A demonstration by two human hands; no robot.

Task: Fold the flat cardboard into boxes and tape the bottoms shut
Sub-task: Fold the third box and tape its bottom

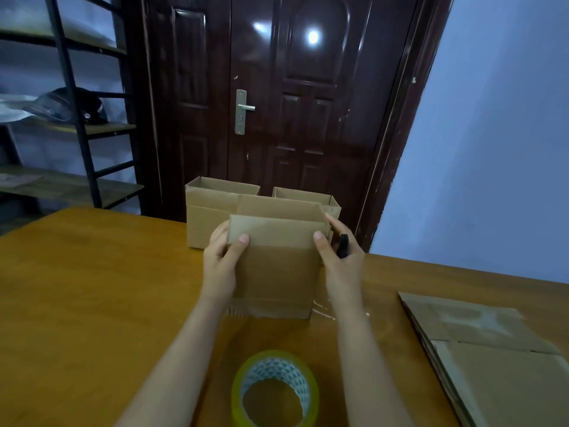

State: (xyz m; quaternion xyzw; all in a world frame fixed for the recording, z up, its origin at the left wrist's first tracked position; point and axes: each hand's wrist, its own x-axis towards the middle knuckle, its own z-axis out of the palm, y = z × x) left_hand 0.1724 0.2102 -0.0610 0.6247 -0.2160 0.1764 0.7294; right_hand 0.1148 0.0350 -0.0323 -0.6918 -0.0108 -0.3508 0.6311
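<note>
Box (275, 272) upright at centre of wooden table (92, 303), open end up, gripped on both sides; left hand (221, 260) on left wall, thumb across near face, remaining fingers wrapped behind and out of sight; right hand (338, 260) on right wall, thumb on near face, fingers extended along the side, also holding a black pen-like tool (342, 245), type not discernible; top flaps raised; clear tape visible along lower edge. Two finished boxes (215, 211) upright behind, at far table edge, side by side, in front of dark door (292, 103). Tape roll (274, 389) flat on table, near front edge, between forearms. Flat cardboard stack (492, 349) at right, well apart from held box. Metal shelving (77, 118) at left.
</note>
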